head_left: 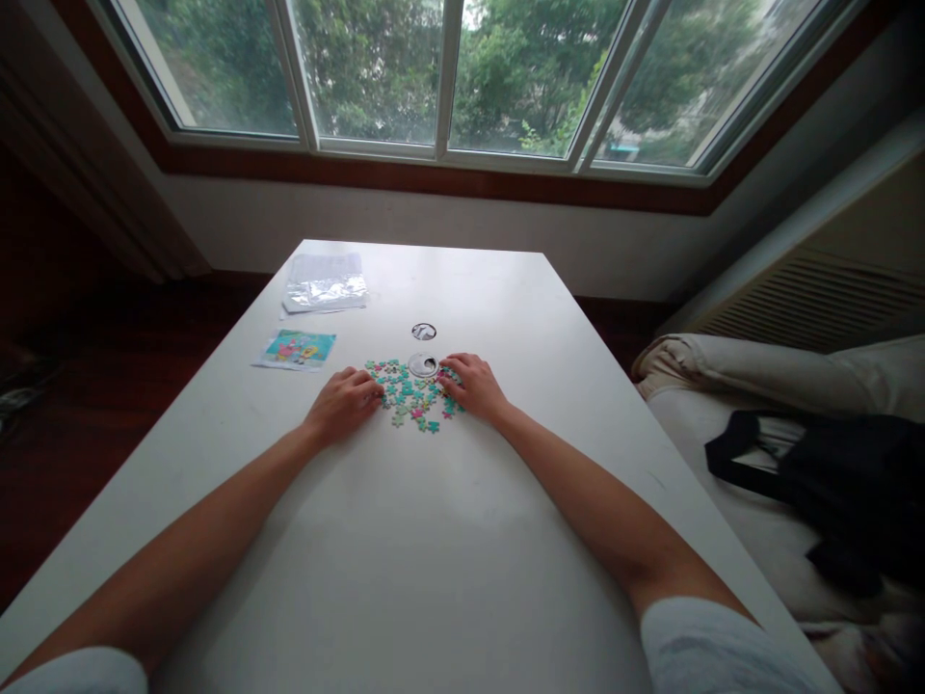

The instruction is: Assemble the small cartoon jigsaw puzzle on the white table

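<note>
1. Teal, green and pink puzzle pieces [413,395] lie in a loose, flat scatter on the white desk [434,559], a little beyond its middle and between the person's two hands.
2. The left hand [345,402] rests palm down at the left edge of the scatter, with its fingers somewhat curled and the fingertips touching the nearest pieces. Whether it pinches a piece is too small to tell.
3. The right hand [473,386] lies palm down at the right edge, its fingers spread loosely over a few pieces. It is released, with nothing clasped in it.
4. Both forearms stretch along the desk from the near edge, with pale short sleeves at the bottom corners of the view.
5. A round cap [423,364] sits at the far edge of the pieces, just beside the right fingertips. The cable hole [424,332] is a little further back in the desk.
6. A colourful picture card [295,349] lies flat to the left of the pieces, near but apart from them.
7. A crinkled clear plastic bag [325,282] lies beyond the card, toward the far left corner of the desk.
8. A wide window [448,67] with green trees outside runs behind the desk.
9. To the right of the desk, a black bag [831,482] rests on a pale cushion [723,366].
</note>
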Motion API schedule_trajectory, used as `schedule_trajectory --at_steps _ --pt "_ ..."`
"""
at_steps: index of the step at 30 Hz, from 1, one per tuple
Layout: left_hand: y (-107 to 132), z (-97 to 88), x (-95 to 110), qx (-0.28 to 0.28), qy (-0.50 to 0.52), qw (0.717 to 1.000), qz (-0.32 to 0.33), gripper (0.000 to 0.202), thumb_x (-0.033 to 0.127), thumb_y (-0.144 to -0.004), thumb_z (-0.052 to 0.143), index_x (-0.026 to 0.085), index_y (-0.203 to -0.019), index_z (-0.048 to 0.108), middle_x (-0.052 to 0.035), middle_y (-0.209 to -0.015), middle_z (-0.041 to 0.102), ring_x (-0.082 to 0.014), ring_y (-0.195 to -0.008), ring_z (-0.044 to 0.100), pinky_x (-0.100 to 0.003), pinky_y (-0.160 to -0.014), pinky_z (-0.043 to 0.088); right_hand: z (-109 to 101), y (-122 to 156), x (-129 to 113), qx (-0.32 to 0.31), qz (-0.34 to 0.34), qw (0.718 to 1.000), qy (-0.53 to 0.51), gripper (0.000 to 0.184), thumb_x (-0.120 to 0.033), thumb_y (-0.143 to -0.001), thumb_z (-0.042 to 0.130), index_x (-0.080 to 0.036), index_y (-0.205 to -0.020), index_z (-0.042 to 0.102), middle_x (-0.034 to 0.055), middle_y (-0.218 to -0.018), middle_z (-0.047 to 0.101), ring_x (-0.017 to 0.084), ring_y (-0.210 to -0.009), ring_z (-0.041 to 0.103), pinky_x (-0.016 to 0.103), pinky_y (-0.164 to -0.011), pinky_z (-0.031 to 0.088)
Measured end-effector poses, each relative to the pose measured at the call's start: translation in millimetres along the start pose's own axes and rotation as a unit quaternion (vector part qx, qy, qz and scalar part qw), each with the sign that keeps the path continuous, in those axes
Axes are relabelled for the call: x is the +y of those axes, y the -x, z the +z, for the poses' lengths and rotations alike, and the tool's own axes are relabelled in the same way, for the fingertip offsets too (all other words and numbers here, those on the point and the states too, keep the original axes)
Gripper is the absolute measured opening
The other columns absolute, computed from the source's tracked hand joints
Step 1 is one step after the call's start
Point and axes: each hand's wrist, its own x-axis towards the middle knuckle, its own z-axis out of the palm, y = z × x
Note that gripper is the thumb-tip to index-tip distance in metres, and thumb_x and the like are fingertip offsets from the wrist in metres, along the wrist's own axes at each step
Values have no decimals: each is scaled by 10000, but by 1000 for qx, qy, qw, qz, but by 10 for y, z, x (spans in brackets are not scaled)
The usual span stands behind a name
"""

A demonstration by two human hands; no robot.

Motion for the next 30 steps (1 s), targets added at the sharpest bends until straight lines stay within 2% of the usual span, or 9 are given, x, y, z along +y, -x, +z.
schedule_trajectory --at_steps 4,8,17,21,30 --pt "-1 8 -28 0 -5 1000 7 243 334 -1013 503 257 -1033 732 -62 -1047 712 -231 -969 602 -388 -913 473 -11 3 -9 1 0 1000 -4 349 -423 -983 590 -258 -1280 671 93 -1327 649 276 -1235 553 444 -1063 419" --pt "4 5 -36 6 5 1000 -13 262 364 -1022 490 259 -1026 730 -56 -1033 721 -220 -960 627 -363 -897 483 -15 -1 -7 -4 2 1000 -3 353 -427 -982 589 -266 -1286 669 92 -1334 645 278 -1240 549 449 -1065 417" --pt "21 27 -92 48 38 996 -62 242 287 -1007 490 238 -1020 726 -37 -991 732 -192 -885 639 -327 -840 490 -2 -1 1 1 -1 1000 -1 356 -421 -982 595 -254 -1287 669 96 -1333 646 276 -1242 549 440 -1060 419" --pt "17 24 -91 46 39 997 -54 235 307 -1003 504 242 -997 729 -30 -928 711 -180 -841 614 -317 -814 488 11 0 19 3 -3 1000 0 355 -426 -981 600 -249 -1281 670 94 -1330 648 278 -1231 556 442 -1063 419" --pt "11 30 -104 33 52 998 7 153 294 -940 607 252 -977 749 -61 -1041 667 -237 -1025 571 -396 -952 493 -5 -4 10 4 -4 1000 -13 321 -351 -1005 548 -252 -1287 666 100 -1325 650 284 -1233 556 463 -1057 430"
